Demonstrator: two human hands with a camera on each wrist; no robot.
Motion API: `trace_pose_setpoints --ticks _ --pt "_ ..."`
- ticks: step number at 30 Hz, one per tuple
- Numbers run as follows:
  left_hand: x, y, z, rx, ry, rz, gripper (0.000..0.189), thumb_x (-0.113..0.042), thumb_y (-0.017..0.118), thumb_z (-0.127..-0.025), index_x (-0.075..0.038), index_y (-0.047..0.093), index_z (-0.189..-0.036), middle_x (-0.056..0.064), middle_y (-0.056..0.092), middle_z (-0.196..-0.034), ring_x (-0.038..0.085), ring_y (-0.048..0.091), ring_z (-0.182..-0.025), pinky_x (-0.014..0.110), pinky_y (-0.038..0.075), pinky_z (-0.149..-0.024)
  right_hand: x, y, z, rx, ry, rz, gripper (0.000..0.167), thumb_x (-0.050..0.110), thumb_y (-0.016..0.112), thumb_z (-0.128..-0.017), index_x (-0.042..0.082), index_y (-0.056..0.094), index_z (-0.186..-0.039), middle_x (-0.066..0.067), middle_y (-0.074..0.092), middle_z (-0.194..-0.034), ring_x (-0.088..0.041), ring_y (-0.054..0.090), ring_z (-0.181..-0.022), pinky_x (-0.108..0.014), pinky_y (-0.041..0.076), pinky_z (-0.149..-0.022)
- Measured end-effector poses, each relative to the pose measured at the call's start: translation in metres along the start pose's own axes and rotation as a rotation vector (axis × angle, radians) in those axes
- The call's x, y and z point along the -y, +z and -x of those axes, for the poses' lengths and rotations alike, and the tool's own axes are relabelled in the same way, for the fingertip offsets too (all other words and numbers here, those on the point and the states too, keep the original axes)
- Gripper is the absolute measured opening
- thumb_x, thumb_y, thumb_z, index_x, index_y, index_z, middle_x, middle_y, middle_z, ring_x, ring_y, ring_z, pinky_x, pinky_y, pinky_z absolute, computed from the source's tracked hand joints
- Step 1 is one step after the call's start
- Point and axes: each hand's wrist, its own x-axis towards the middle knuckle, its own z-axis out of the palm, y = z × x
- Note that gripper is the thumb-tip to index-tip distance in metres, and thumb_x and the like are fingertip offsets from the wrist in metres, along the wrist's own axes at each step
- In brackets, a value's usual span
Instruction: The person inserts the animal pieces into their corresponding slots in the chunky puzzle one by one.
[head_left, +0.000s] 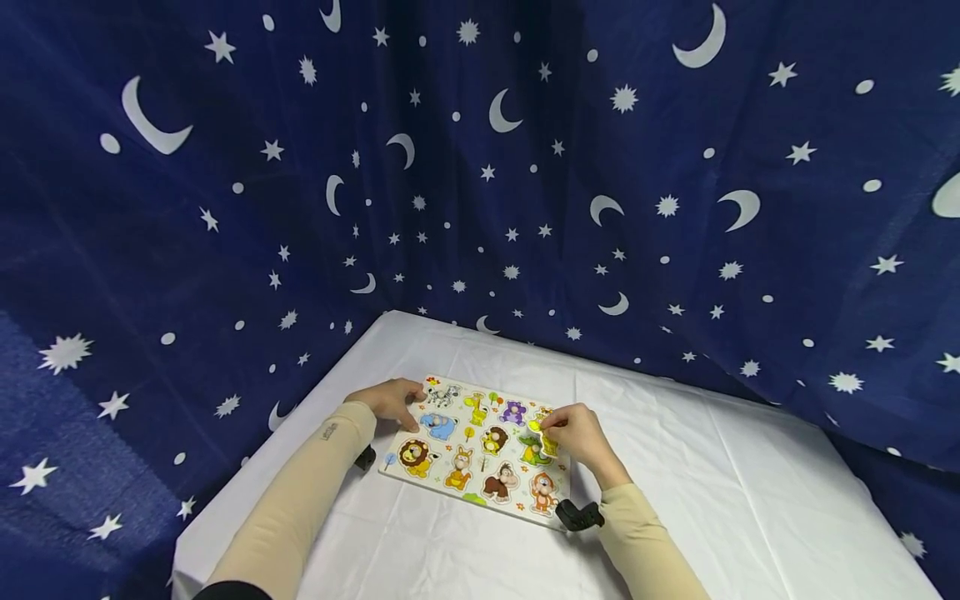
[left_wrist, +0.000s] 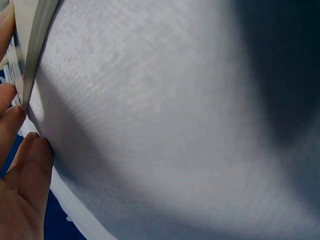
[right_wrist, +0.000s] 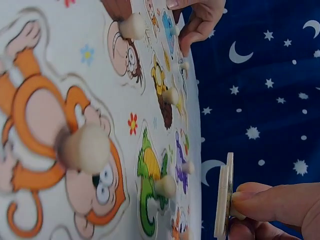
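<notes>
A white wooden puzzle board (head_left: 420, 482) with knobbed animal pieces lies on the table. My right hand (head_left: 577, 433) pinches a yellow puzzle piece (head_left: 550, 444) over the board's right side, near the crocodile piece (head_left: 533, 451). Seen edge-on in the right wrist view, that puzzle piece (right_wrist: 223, 202) stands raised, thumb and fingers behind it; its picture is hidden there. My left hand (head_left: 388, 400) rests at the board's left edge, thumb near the elephant piece (head_left: 438, 426). In the left wrist view its fingers (left_wrist: 37, 170) lie against the board's side (left_wrist: 37, 45).
Lion (head_left: 415, 457), gorilla (head_left: 499, 482) and orange monkey (head_left: 542, 493) pieces are among several sitting in the board. A white cloth (head_left: 675, 500) covers the table. Behind it hangs a dark blue curtain (head_left: 465, 217) with moons and stars.
</notes>
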Motion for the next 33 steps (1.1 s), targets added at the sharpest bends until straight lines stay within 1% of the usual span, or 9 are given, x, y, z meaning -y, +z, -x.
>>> trace_pose_setpoints --ticks 6,12,18,21,25,29,33 --pt "0.0 0.001 0.001 0.001 -0.016 0.01 0.066 -0.012 0.089 -0.07 -0.007 0.063 -0.131 0.015 0.041 -0.158 0.036 0.032 -0.15 0.05 0.022 -0.125 0.005 0.007 -0.004 0.002 0.004 -0.026 0.012 -0.006 0.07 -0.079 0.003 0.078 -0.081 -0.013 0.077 -0.089 -0.01 0.064 -0.07 -0.024 0.053 -0.063" --pt "0.001 0.002 -0.001 -0.003 -0.008 0.01 0.066 -0.011 0.09 -0.069 -0.007 0.064 -0.13 0.016 0.041 -0.158 0.037 0.033 -0.149 0.051 0.023 -0.125 0.013 0.015 -0.009 0.008 -0.004 -0.037 0.011 -0.006 0.07 -0.08 0.002 0.078 -0.081 -0.014 0.077 -0.088 -0.011 0.064 -0.07 -0.024 0.053 -0.062" --pt "0.0 0.002 0.0 -0.006 0.002 0.005 0.066 -0.011 0.089 -0.069 -0.007 0.064 -0.13 0.017 0.042 -0.157 0.036 0.034 -0.149 0.05 0.023 -0.125 0.017 0.022 -0.015 0.015 -0.016 -0.026 0.012 -0.007 0.07 -0.08 0.001 0.078 -0.082 -0.015 0.077 -0.093 -0.014 0.066 -0.076 -0.025 0.054 -0.065" --pt "0.0 0.002 0.0 -0.009 0.007 -0.007 0.066 -0.01 0.089 -0.069 -0.006 0.064 -0.13 0.018 0.043 -0.156 0.037 0.034 -0.148 0.05 0.024 -0.125 0.018 0.027 -0.019 0.016 -0.007 -0.031 0.011 -0.006 0.071 -0.082 0.002 0.078 -0.082 -0.014 0.077 -0.093 -0.016 0.067 -0.078 -0.027 0.055 -0.067" --pt "-0.001 0.001 0.0 -0.008 0.017 -0.007 0.065 -0.009 0.089 -0.068 -0.004 0.064 -0.129 0.018 0.044 -0.156 0.037 0.035 -0.147 0.05 0.024 -0.125 0.019 0.034 -0.023 0.024 0.028 -0.06 0.01 -0.003 0.072 -0.084 0.003 0.079 -0.085 -0.013 0.077 -0.093 -0.015 0.067 -0.078 -0.027 0.055 -0.066" --pt "0.0 0.001 -0.001 0.002 0.031 -0.014 0.066 -0.009 0.089 -0.069 -0.004 0.063 -0.129 0.018 0.051 -0.15 0.035 0.041 -0.144 0.047 0.029 -0.123 0.023 0.041 -0.027 0.025 0.037 -0.085 0.008 -0.003 0.072 -0.085 0.002 0.078 -0.085 -0.013 0.077 -0.093 -0.014 0.066 -0.074 -0.027 0.056 -0.065" --pt "0.003 0.002 -0.003 0.011 0.05 -0.025 0.067 -0.01 0.089 -0.069 -0.003 0.062 -0.13 0.017 0.059 -0.142 0.034 0.048 -0.139 0.046 0.033 -0.121 0.028 0.046 -0.03 0.017 0.02 -0.095 0.008 -0.004 0.072 -0.085 0.001 0.078 -0.083 -0.014 0.076 -0.09 -0.014 0.066 -0.072 -0.028 0.055 -0.063"
